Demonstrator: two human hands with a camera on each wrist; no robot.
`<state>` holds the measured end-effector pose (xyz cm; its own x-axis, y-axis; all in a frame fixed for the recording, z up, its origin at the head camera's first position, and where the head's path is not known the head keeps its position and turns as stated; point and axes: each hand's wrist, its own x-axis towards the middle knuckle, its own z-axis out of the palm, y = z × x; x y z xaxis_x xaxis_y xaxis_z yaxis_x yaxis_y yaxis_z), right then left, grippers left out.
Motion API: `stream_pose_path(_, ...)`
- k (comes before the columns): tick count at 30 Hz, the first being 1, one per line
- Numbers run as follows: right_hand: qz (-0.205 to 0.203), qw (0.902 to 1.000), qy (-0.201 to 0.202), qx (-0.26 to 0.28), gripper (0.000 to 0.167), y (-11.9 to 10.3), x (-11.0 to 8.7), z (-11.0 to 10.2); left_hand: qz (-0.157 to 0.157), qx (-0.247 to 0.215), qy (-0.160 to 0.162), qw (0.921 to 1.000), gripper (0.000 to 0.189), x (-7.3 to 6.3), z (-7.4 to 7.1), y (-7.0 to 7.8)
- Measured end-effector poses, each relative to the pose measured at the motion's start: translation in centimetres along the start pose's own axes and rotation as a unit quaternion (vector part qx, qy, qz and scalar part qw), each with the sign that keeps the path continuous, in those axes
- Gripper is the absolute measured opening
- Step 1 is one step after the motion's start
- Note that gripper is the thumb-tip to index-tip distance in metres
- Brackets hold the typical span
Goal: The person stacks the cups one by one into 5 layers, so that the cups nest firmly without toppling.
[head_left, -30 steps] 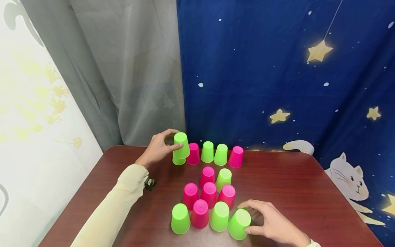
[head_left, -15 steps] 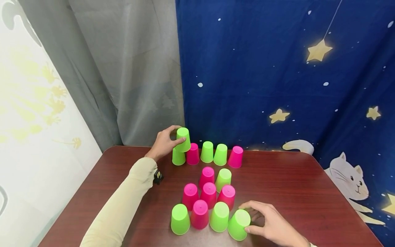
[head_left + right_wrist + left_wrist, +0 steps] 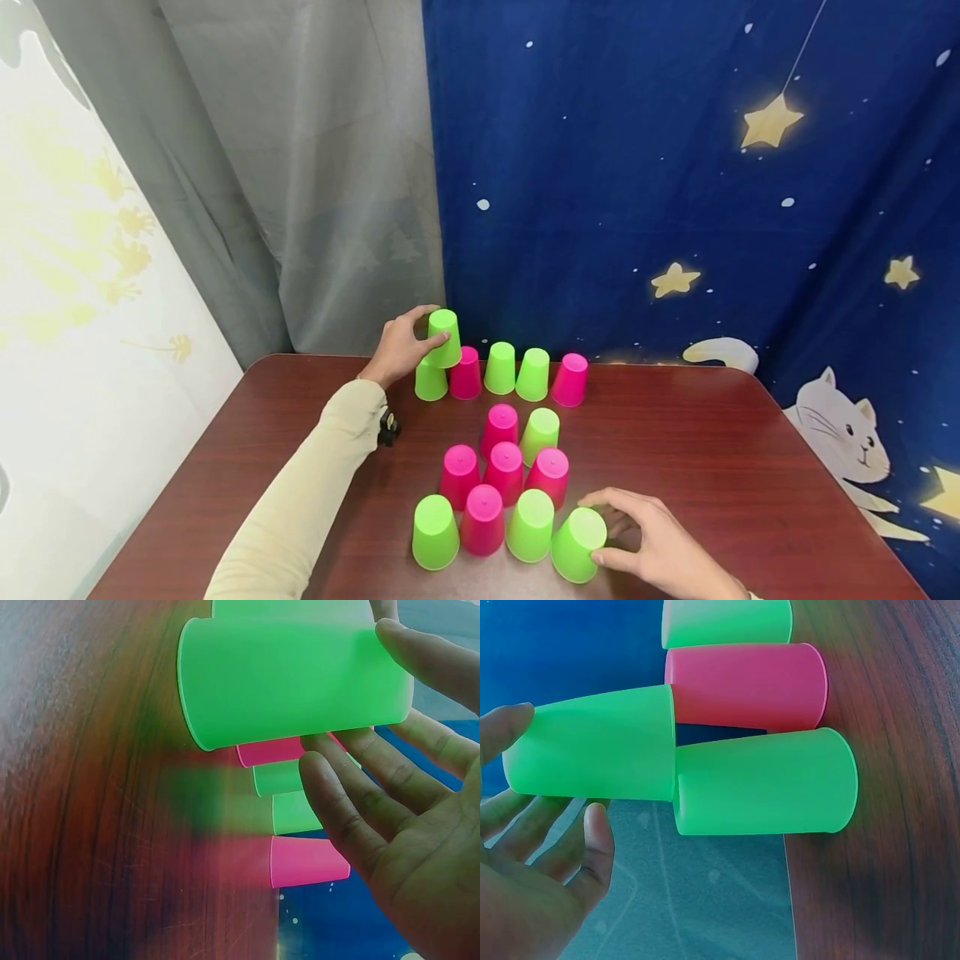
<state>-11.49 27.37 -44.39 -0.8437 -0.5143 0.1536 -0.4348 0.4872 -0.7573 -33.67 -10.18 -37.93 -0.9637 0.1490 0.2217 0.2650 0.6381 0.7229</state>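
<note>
My left hand (image 3: pixel 401 347) grips an upside-down green cup (image 3: pixel 592 746) between thumb and fingers. That cup stands over the left end of the back row, its rim at the tops of another green cup (image 3: pixel 769 784) and a pink cup (image 3: pixel 750 684). At the front right, my right hand (image 3: pixel 652 537) holds the end green cup (image 3: pixel 292 682) of the front row, thumb on its near side and fingers behind it. This cup is upside down on the table too. To its left in that row are a green cup (image 3: pixel 530 527), a pink cup (image 3: pixel 482 521) and another green cup (image 3: pixel 435 533).
Three pink cups, one being the middle cup (image 3: pixel 504 473), form a row behind the front one. Farther back stand a pink cup (image 3: pixel 499 431) and a green cup (image 3: pixel 540 436). The back row ends at a pink cup (image 3: pixel 570 381). Curtains (image 3: pixel 600 167) hang behind the table (image 3: pixel 712 450).
My left hand has carried its green cup slightly right and up, from in front of the left end cup to between it and the pink one. My right hand stays on its cup.
</note>
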Motion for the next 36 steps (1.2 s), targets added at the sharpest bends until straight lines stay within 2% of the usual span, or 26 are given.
stream_pose_path(10,-0.049,0.9985,0.019,0.014,0.044,0.0,-0.1,0.4,0.003,0.006,0.000,1.0000,0.061,0.2,0.1,-0.1)
stream_pose_path(14,-0.062,0.9973,0.039,0.000,0.047,0.1,-0.1,0.6,0.003,0.002,-0.010,0.9999,0.063,0.2,0.3,-0.1)
stream_pose_path(19,-0.071,0.9956,0.057,-0.026,0.048,0.3,-0.2,0.8,-0.005,-0.001,-0.022,0.9998,0.070,0.0,0.3,-0.1)
stream_pose_path(26,-0.069,0.9957,0.058,-0.021,0.047,0.3,-0.3,0.9,-0.008,-0.011,-0.025,0.9996,0.077,-0.5,0.0,-0.7)
stream_pose_path(31,-0.058,0.9965,0.057,-0.016,0.046,0.2,-0.3,0.7,0.002,-0.004,-0.005,1.0000,0.070,-1.7,-0.4,-1.3)
stream_pose_path(36,-0.039,0.9976,0.056,-0.017,0.044,-0.1,-0.3,0.4,0.034,-0.008,0.038,0.9987,0.052,-3.9,-0.6,-1.5)
